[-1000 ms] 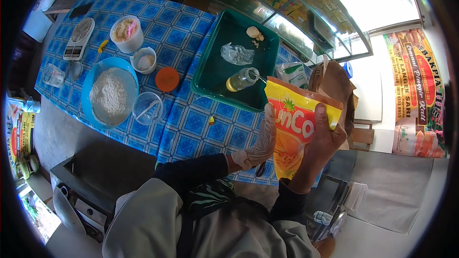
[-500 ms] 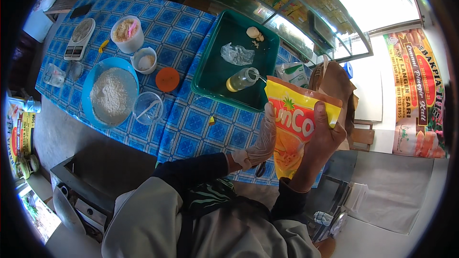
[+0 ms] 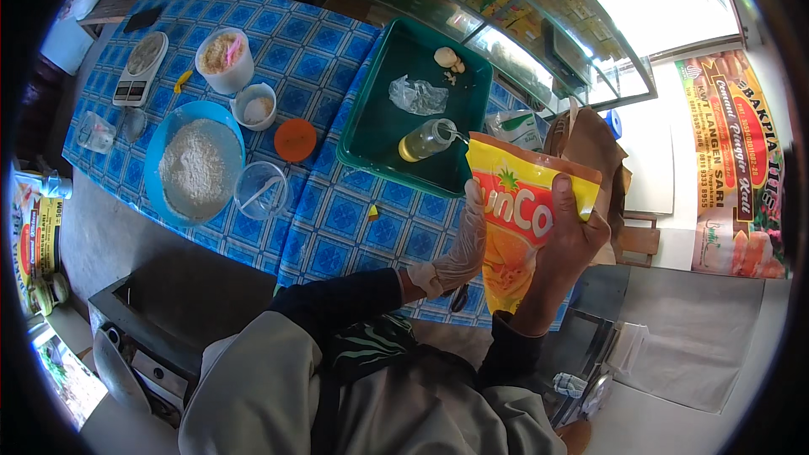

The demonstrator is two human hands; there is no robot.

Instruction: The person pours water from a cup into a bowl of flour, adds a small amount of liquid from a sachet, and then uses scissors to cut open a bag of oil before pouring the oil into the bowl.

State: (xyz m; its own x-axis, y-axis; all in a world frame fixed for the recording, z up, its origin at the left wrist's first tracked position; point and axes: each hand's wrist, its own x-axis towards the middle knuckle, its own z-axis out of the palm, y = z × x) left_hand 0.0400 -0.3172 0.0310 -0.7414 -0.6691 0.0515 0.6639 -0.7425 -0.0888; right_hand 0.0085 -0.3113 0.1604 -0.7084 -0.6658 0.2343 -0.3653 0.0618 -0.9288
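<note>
An orange and yellow refill pouch [image 3: 516,217] is held upright above the right end of the table. My right hand [image 3: 570,246] grips its right side, thumb across the front near the top. My left hand [image 3: 459,251], in a clear plastic glove, holds the pouch's left edge. Just left of the pouch's top, a small clear bottle of yellow liquid [image 3: 425,140] lies on its side inside a green tray [image 3: 383,122].
The blue tiled tablecloth [image 3: 337,211] carries a blue bowl of flour [image 3: 194,167], a clear empty cup [image 3: 261,190], an orange lid [image 3: 296,140], two white tubs [image 3: 226,59], and a kitchen scale [image 3: 139,67]. The tray also holds crumpled plastic [image 3: 417,97].
</note>
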